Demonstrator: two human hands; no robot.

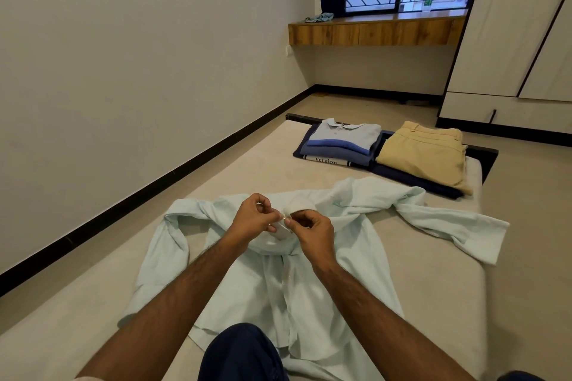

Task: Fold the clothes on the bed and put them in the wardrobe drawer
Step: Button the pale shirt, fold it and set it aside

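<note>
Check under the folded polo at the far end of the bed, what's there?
The polo tops a stack: a blue garment, then a dark one with a white band reading "version". How much they hold beneath is covered.

pale mint shirt spread (unfolded) on bed

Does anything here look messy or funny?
A little. The pale shirt lies rumpled on the bed, sleeves twisted, while both hands pinch its collar button. A crumpled cloth sits on the window ledge. The folded piles look neat.
</note>
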